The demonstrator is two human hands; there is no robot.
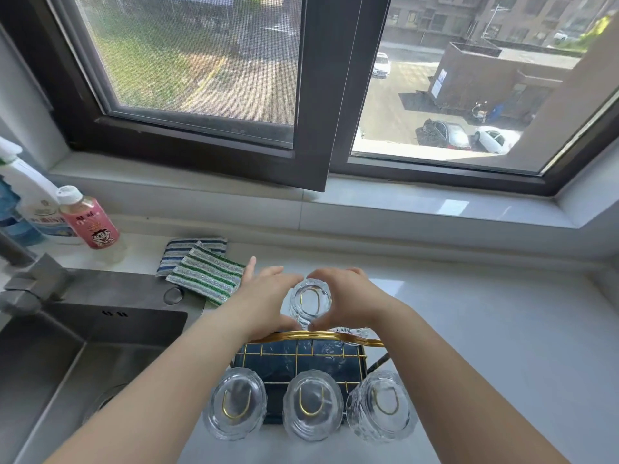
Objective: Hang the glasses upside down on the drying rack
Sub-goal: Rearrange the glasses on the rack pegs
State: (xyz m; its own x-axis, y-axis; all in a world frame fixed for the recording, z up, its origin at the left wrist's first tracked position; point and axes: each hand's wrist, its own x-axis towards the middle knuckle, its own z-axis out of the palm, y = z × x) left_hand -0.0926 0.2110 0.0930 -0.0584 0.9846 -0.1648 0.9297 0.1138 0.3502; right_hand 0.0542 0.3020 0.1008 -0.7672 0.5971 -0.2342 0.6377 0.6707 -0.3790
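Observation:
A drying rack (301, 354) with gold wire and a dark blue tray stands on the white counter in front of me. Three clear glasses hang upside down on its near prongs: left (236, 403), middle (312, 405), right (383, 405). A fourth glass (310, 303) sits upside down over a far gold prong. My left hand (264, 298) and my right hand (348, 296) cup this glass from both sides, fingers and thumbs touching it. Another glass (353, 332) peeks out behind the gold handle at the far right, mostly hidden by my right wrist.
A steel sink (67, 356) with a grey faucet (26, 279) lies to the left. Two striped cloths (204, 271) lie behind the rack. A pink bottle (88, 217) and a white spray bottle (33, 199) stand at back left. A dark-framed window (315, 95) rises behind the sill.

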